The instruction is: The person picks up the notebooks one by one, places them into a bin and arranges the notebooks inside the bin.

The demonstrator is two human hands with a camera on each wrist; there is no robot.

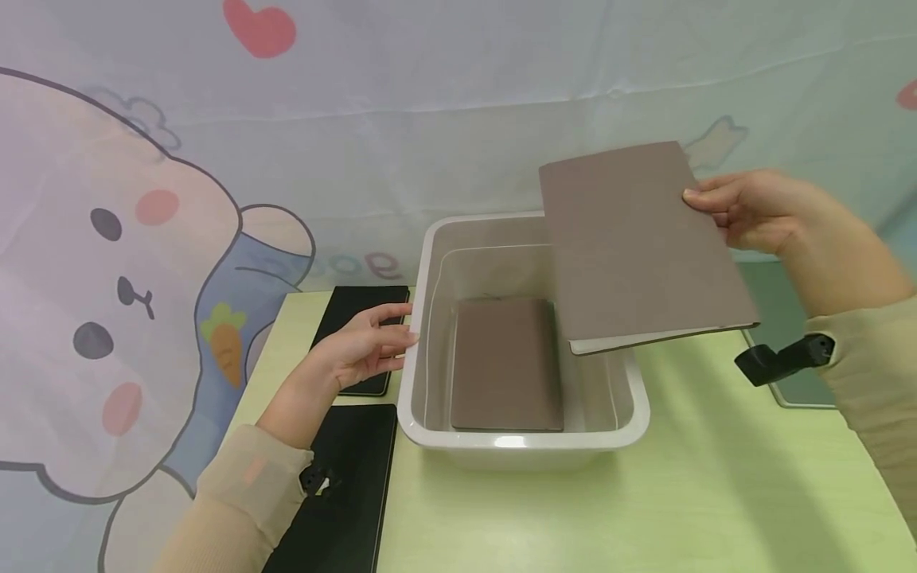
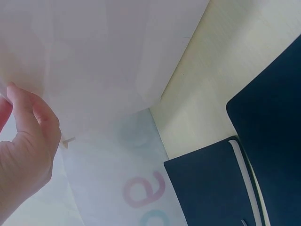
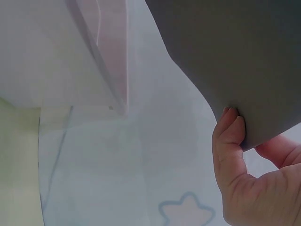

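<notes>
The right hand [image 1: 752, 211] pinches the far edge of a brown notebook [image 1: 637, 247] at the upper right of the frame, holding it tilted in the air over the right side of a white plastic bin [image 1: 523, 450]. A second brown notebook [image 1: 507, 366] lies flat on the bin's floor, mid-frame. The left hand [image 1: 361, 346], fingers straight and relaxed, rests against the bin's left rim. Two black notebooks [image 1: 351, 485] lie on the pale green table [image 1: 645, 509] at lower left, just beside the bin.
</notes>
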